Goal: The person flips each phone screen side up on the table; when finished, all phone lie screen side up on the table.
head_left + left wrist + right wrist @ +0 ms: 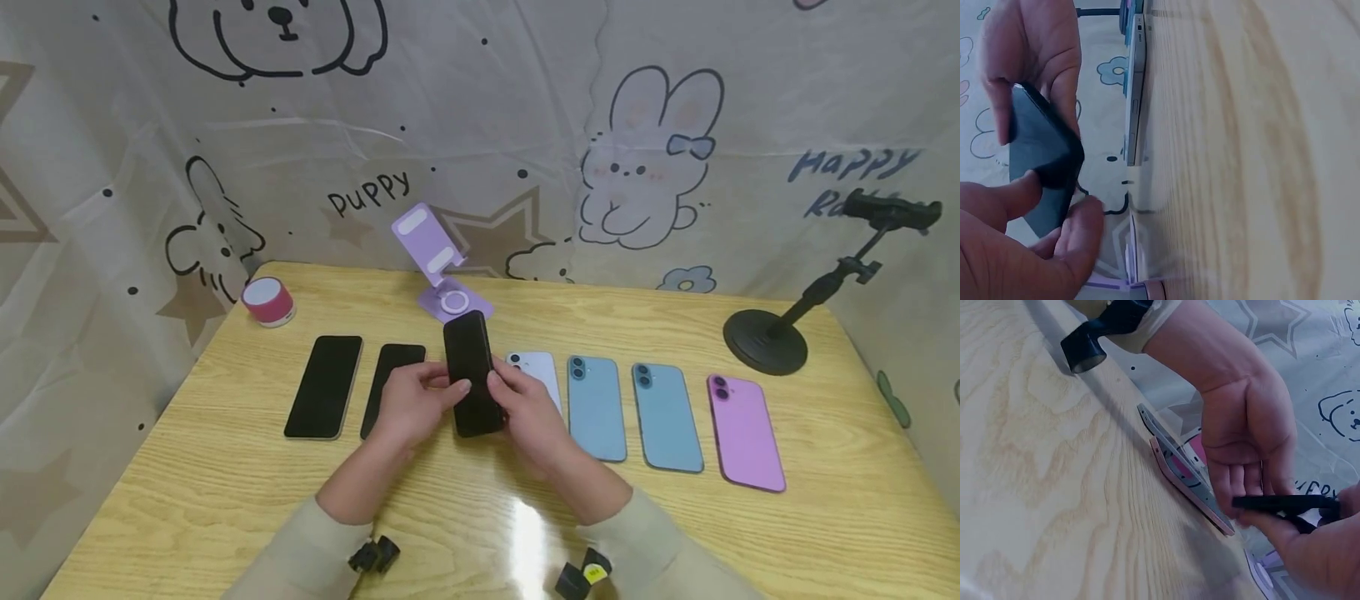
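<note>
Both hands hold a black smartphone (pixel 472 375) above the middle of the table, its dark face towards the head camera. My left hand (pixel 416 404) grips its left edge, with the thumb over the face. On the opposite edge, my right hand (pixel 528 412) has its thumb on the side and its fingers behind. In the left wrist view the phone (pixel 1041 147) appears tilted between the hands; the right wrist view shows it (pixel 1285 503) edge-on. Beneath the left hand lies a dark-screened phone (pixel 393 371), partly covered. A white phone (pixel 538 367) lies partly behind the right hand.
Another dark-screened phone (pixel 324 387) lies left. To the right lie two blue phones (pixel 597 408) and a pink phone (pixel 746 433), backs up. Behind stand a purple folding phone stand (pixel 427 242), a pink-and-white round object (pixel 268 300) and a black stand (pixel 765 342) on the wooden table (pixel 450 517).
</note>
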A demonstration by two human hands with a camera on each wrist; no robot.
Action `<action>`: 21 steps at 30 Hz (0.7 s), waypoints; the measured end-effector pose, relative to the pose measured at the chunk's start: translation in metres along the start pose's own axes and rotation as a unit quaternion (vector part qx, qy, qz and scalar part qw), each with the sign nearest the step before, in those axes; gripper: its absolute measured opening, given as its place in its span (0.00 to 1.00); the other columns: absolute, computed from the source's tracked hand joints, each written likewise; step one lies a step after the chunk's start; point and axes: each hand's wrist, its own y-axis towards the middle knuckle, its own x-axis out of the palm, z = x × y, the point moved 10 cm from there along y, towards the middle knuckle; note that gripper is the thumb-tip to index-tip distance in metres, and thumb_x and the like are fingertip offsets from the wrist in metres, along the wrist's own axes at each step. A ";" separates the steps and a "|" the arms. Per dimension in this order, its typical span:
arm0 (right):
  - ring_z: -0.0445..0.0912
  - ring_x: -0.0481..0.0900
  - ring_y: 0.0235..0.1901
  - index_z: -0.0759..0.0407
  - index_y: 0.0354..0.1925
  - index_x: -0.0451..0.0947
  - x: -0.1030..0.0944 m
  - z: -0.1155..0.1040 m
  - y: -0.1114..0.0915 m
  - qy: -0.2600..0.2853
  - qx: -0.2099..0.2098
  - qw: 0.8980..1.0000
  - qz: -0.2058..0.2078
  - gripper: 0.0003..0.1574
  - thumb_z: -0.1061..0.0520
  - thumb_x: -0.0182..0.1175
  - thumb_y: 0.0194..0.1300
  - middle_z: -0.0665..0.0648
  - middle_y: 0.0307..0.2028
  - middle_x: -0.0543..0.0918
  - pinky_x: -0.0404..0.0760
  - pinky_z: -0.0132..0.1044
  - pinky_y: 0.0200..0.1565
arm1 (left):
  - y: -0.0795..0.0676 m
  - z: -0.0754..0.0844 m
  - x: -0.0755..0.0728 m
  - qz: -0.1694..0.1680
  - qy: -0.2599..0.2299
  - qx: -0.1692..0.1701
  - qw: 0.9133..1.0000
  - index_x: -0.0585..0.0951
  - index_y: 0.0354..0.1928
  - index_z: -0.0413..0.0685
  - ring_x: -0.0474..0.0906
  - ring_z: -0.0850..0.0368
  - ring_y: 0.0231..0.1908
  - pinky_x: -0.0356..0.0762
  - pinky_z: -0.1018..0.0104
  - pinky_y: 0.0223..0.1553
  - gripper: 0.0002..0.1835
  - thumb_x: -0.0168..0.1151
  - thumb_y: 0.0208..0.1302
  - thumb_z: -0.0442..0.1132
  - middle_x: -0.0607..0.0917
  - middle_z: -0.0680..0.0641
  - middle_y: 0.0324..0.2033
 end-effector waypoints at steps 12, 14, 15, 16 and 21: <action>0.53 0.81 0.48 0.72 0.65 0.71 -0.030 0.001 0.000 -0.077 -0.019 0.990 0.113 0.28 0.73 0.57 0.67 0.68 0.54 0.76 0.83 0.43 0.46 | 0.002 -0.003 -0.011 0.014 -0.001 -0.003 1.000 0.84 0.52 0.37 0.77 0.49 0.40 0.79 0.65 0.37 0.17 0.68 0.60 0.26 0.81 0.42 0.40; 0.53 0.80 0.50 0.71 0.66 0.70 -0.031 0.004 0.000 -0.090 -0.008 0.989 0.114 0.29 0.71 0.57 0.67 0.67 0.55 0.76 0.82 0.43 0.48 | 0.002 -0.004 -0.012 0.019 0.018 0.000 1.000 0.84 0.52 0.36 0.77 0.49 0.43 0.80 0.62 0.41 0.17 0.68 0.60 0.25 0.82 0.42 0.40; 0.54 0.80 0.51 0.71 0.66 0.70 -0.030 0.004 0.000 -0.096 -0.004 0.989 0.113 0.29 0.71 0.57 0.68 0.68 0.55 0.77 0.82 0.43 0.49 | 0.002 -0.004 -0.013 0.021 0.025 0.000 0.999 0.83 0.52 0.35 0.78 0.49 0.44 0.80 0.61 0.43 0.17 0.67 0.60 0.25 0.82 0.42 0.40; 0.55 0.79 0.52 0.71 0.67 0.69 -0.030 0.005 0.000 -0.100 -0.001 0.989 0.110 0.29 0.70 0.57 0.68 0.68 0.56 0.76 0.81 0.43 0.50 | 0.002 -0.004 -0.013 0.022 0.030 0.002 0.999 0.83 0.52 0.34 0.78 0.48 0.44 0.80 0.60 0.45 0.17 0.67 0.59 0.24 0.82 0.42 0.40; 0.60 0.74 0.60 0.73 0.70 0.62 -0.024 0.005 0.000 -0.119 0.010 0.989 0.083 0.35 0.69 0.57 0.67 0.70 0.60 0.74 0.77 0.45 0.56 | 0.002 -0.005 -0.013 0.022 0.043 -0.002 0.999 0.81 0.56 0.32 0.79 0.47 0.47 0.79 0.56 0.49 0.21 0.66 0.59 0.24 0.84 0.40 0.41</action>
